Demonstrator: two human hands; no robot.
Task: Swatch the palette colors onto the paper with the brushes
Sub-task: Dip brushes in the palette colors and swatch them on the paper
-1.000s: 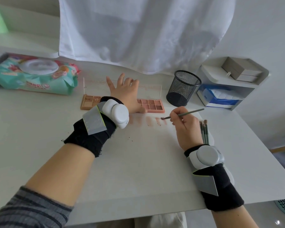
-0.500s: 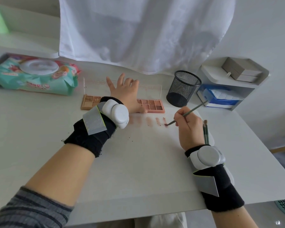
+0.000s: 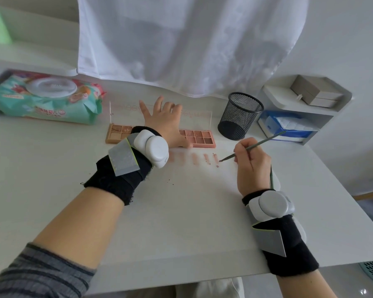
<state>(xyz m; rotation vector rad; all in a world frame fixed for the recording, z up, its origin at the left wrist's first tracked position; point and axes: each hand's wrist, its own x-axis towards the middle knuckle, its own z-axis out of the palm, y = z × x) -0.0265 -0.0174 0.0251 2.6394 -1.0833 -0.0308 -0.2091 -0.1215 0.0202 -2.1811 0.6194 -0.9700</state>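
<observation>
A peach-coloured palette [image 3: 197, 138] with brown and pink pans lies at the back of the white paper [image 3: 192, 190]; its clear lid [image 3: 198, 114] stands up behind it. My left hand [image 3: 164, 123] lies flat on the palette's middle with fingers spread. My right hand [image 3: 251, 166] pinches a thin green brush [image 3: 254, 146], whose tip touches the paper just right of a row of several pink-brown swatches [image 3: 194, 158]. More brushes [image 3: 271, 179] lie partly hidden behind my right hand.
A black mesh pen cup [image 3: 239, 116] stands right of the palette. A wet-wipe pack [image 3: 44, 98] lies at the back left. A white shelf unit [image 3: 299, 108] with boxes sits at the right. White cloth [image 3: 181, 39] hangs behind. Dark crumbs dot the paper.
My right hand lowered the brush from above the paper to the swatch row and drew it slightly right, leaving a new dark-pink mark. My left hand stayed still.
</observation>
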